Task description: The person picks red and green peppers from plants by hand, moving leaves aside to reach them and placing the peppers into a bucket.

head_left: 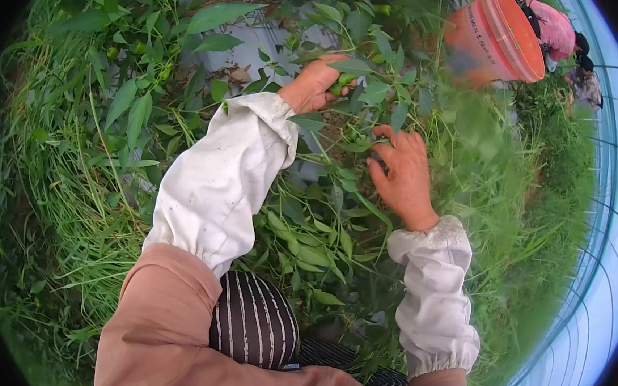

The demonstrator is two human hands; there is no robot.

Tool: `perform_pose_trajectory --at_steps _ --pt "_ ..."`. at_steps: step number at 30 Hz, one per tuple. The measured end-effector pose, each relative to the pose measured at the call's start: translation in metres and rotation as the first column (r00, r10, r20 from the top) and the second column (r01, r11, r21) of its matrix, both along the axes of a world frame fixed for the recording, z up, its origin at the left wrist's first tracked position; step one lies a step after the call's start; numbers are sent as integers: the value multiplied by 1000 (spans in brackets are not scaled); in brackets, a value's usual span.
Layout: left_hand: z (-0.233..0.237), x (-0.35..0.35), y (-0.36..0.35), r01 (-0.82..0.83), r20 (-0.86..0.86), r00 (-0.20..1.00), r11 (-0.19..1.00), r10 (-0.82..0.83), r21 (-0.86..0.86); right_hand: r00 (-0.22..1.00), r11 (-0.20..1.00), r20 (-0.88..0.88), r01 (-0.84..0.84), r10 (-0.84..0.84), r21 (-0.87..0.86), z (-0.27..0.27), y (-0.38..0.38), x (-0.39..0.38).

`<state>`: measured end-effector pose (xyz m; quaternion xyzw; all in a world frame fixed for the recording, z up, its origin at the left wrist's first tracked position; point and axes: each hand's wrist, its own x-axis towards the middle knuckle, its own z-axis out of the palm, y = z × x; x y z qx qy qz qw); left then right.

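Green peppers [343,83] sit in the fingers of my left hand [316,85], which is closed around them among the leaves of a pepper plant [376,92]. Leaves partly cover those fingertips. To the right and a little nearer to me, my right hand [406,177] has its fingers curled in at the plant's stems. Whatever is between these fingers is hidden by foliage and the hand itself. White sleeve covers [212,174] reach up to both wrists.
An orange bucket [484,40] with writing on it stands at the upper right. Beyond it are a person in pink [554,27] and another person [586,88]. Tall grass [75,211] grows on the left, and greenhouse film with hoops [603,238] curves along the right.
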<state>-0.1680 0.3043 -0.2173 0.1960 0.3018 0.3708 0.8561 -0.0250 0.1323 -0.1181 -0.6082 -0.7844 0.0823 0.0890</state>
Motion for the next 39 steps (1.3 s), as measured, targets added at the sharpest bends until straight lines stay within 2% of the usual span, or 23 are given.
perform_pose_trajectory --at_steps 1,4,8,10,12,14,15,16,17,18,20,21,22,23,24,27,28,30,31,32,34,38,39 --pt "7 -7 -5 84 -86 993 996 -83 8 1000 1000 -16 -14 14 12 -1 0 1" --pt "0 -2 -7 120 -178 976 992 -122 -25 999 999 -18 -26 27 32 -2 0 1" --pt "-6 -7 -14 146 -157 978 989 -138 39 998 999 -57 -17 19 43 3 7 -5" --pt "-16 -6 -13 158 -63 986 980 -151 120 911 978 -397 172 -112 121 1 17 -12" --pt "-8 -8 -20 228 -136 968 964 -209 137 877 967 -446 242 -180 85 22 36 -26" --pt "-5 -3 -25 122 -68 992 971 -110 208 966 932 -222 201 -136 301 34 57 -39" --pt "-7 -5 -23 156 -96 987 932 -131 328 965 931 -222 201 -136 306 30 69 -39" --pt "-8 -4 -22 156 -96 987 931 -131 329 997 940 15 67 -76 334 24 81 -38" --pt "-6 -5 -24 178 -111 982 944 -153 277 968 941 252 -71 -15 330 18 90 -37" --pt "-3 -7 -26 197 -127 977 955 -172 222 968 942 249 -73 -12 328 12 95 -34" --pt "-7 -12 -24 131 -67 991 956 -118 262 943 966 332 -95 10 242 4 105 -26" --pt "-4 -15 -22 224 -304 947 894 -105 387 942 965 335 -102 16 242 1 109 -22" --pt "-1 -17 -22 341 -521 852 812 -53 475 900 976 433 -129 40 177 -2 111 -16" --pt "4 -18 -30 283 -489 871 855 -40 434 849 983 524 -147 69 109 -2 112 -13" --pt "2 -17 -31 279 -491 870 859 -37 430 850 983 521 -153 76 105 -3 112 -10" --pt "-4 -19 -32 345 -544 838 732 42 588 886 976 454 -174 96 134 -2 106 -10" --pt "-6 -19 -31 344 -542 839 733 41 587 880 965 455 -220 134 142 0 104 -10" --pt "-13 -19 -30 418 -574 746 434 336 798 874 953 453 -268 177 145 -1 105 -8" --pt "-17 -19 -31 413 -585 777 513 234 753 871 945 442 -300 215 131 -1 107 -6" --pt "-13 -21 -32 417 -587 776 510 231 752 866 936 434 -330 249 123 -1 107 -4" --pt "7 -24 -31 445 -678 696 599 236 666 876 935 422 -321 234 148 -7 107 -2" --pt "18 -28 -36 479 -718 627 577 302 661 881 939 432 -293 193 177 -11 102 -6" --pt "18 -28 -38 432 -675 633 550 379 715 883 939 427 -294 195 180 -11 101 -7"
